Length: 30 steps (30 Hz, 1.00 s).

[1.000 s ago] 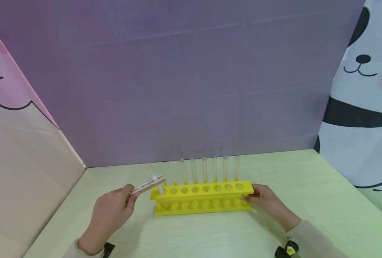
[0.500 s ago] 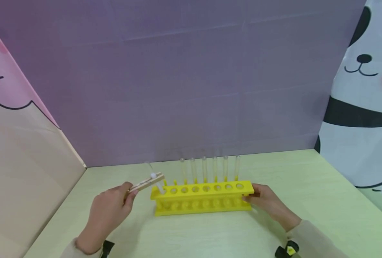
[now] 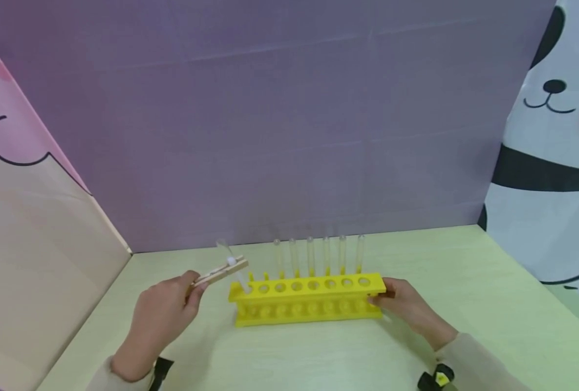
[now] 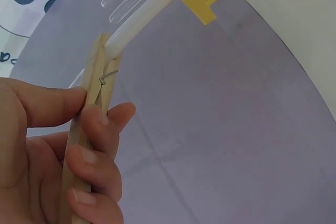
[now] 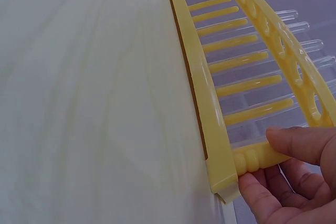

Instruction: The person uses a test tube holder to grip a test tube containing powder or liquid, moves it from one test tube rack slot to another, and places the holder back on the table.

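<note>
My left hand [image 3: 164, 312] grips a wooden test tube clamp [image 3: 220, 272] by its handle, fingers curled round it in the left wrist view. The clamp's tip is closed on a clear test tube [image 4: 139, 22] with white content in its lower part. That tube leans to the left, its bottom in the leftmost hole of a yellow test tube rack [image 3: 313, 293]. At the rack's right end my right hand [image 3: 411, 309] holds the end post [image 5: 257, 157], thumb on one side and fingers on the other.
Several clear test tubes [image 3: 310, 255] stand upside down on pegs along the rack's back. The rack stands on a pale wood-grain table [image 3: 309, 358]. A purple backdrop [image 3: 289, 136] rises behind, with printed panels at both sides.
My left hand has moved slightly up and left with the clamp, and the held tube's upper part has shifted with it. My right hand and the rack stay put.
</note>
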Tool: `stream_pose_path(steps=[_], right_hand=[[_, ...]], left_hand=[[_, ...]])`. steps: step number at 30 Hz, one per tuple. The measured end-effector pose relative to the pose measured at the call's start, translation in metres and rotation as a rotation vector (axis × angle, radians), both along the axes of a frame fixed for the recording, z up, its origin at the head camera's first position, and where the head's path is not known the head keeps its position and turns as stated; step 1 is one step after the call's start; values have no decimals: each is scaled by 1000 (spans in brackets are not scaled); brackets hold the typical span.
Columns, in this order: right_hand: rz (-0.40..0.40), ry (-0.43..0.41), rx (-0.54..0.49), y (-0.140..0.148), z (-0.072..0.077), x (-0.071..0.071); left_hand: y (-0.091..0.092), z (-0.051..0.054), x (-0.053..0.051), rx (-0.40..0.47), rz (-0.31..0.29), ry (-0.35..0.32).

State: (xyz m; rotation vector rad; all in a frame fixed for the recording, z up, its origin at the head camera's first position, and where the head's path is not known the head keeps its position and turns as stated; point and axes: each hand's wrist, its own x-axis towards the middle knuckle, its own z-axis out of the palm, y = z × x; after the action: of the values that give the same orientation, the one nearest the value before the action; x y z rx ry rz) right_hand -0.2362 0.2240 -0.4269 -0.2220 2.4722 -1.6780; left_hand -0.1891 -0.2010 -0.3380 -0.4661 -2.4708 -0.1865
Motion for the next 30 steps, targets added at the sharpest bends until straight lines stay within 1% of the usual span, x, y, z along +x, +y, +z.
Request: stream_pose_path(steps=[3, 9, 12, 23, 30], right_hand=[[-9, 2, 8, 0, 0, 0], [16, 25, 6, 0, 0, 0], [21, 24, 3, 1, 0, -1], [-33, 2, 53, -1, 3, 0], [-37, -3, 56, -3, 1, 1]], left_hand=[[-1, 3, 1, -1, 4, -14], [1, 9, 1, 12, 12, -49], [2, 11, 1, 12, 12, -51], [6, 19, -1, -4, -1, -40], [8, 24, 0, -12, 7, -90]])
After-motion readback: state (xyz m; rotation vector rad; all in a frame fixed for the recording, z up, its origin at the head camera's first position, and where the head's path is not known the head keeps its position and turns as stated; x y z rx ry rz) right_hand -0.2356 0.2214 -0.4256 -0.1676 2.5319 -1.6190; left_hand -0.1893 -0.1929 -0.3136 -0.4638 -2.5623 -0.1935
